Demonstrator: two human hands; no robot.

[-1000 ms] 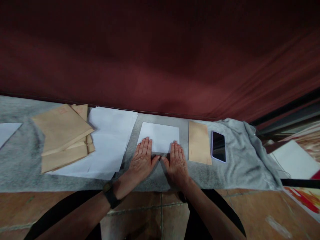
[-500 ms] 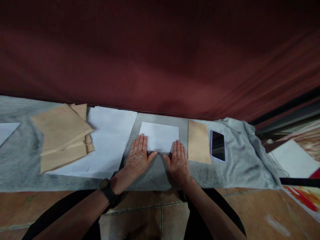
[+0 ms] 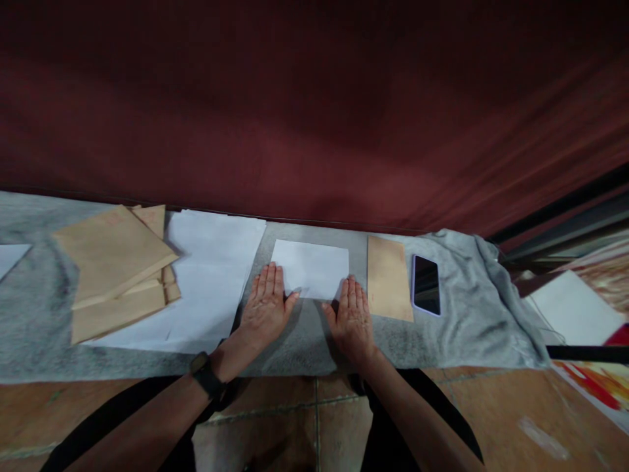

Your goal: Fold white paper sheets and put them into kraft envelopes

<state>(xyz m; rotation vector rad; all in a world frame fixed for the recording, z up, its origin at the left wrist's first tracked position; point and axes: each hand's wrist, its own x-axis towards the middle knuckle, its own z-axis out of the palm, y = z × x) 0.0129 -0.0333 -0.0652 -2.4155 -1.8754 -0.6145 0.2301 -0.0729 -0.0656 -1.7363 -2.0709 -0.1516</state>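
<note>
A white sheet of paper (image 3: 310, 269), smaller than the sheets at the left, lies flat between my hands on the grey cloth (image 3: 304, 341). At its near left corner my left hand (image 3: 268, 305) rests flat, fingers stretched forward and thumb out to the side. My right hand (image 3: 351, 318) lies the same way on the near right corner, its fingertips on the paper's edge. Neither hand grips anything. Just right of my right hand is a brown envelope (image 3: 390, 278). Whether the paper is folded I cannot tell.
Several brown envelopes (image 3: 113, 255) lie fanned over a stack of large white sheets (image 3: 216, 275) on the left. Beyond the single envelope is a phone (image 3: 426, 285) with a dark screen. A dark red surface (image 3: 314, 131) rises behind the cloth; tiled floor (image 3: 275, 426) shows below.
My left hand has slid slightly left, toward the paper's corner. My right hand stays nearly where it was, and the view has shifted a little.
</note>
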